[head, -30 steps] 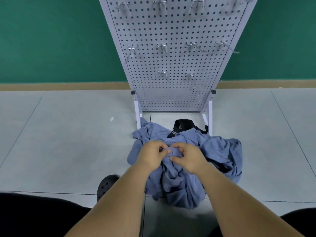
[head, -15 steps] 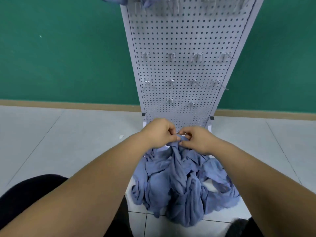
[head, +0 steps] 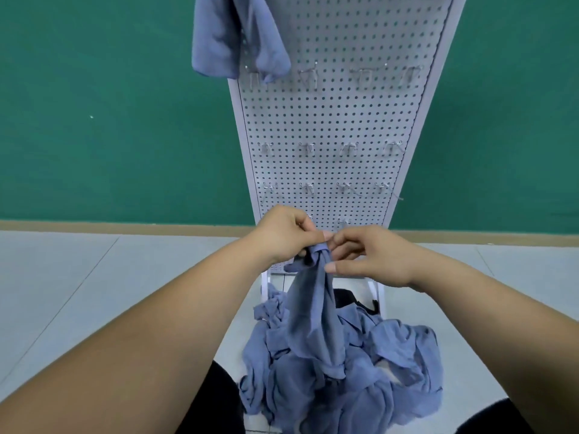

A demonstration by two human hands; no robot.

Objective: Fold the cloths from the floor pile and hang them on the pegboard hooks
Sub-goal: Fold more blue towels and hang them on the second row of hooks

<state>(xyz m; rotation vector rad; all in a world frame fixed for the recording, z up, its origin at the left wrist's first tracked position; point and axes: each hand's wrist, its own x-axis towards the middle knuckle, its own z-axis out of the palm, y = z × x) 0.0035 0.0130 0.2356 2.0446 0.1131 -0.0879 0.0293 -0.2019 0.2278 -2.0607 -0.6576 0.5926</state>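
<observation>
Item: blue cloth (head: 313, 311), top corner pinched by left hand (head: 282, 238) and right hand (head: 374, 256), tail trailing into floor pile (head: 398, 371) at 6 o'clock of pegboard (head: 332, 120).

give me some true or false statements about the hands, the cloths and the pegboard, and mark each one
1. The left hand and the right hand both pinch the top of one blue cloth. True.
2. The pegboard carries no cloth. False: a hanging cloth drapes over its upper left corner.
3. The blue cloth is lifted clear of the pile. False: its lower end trails into the pile.
4. The wall behind the pegboard is green. True.
5. The hooks in the lower rows are bare. True.
</observation>
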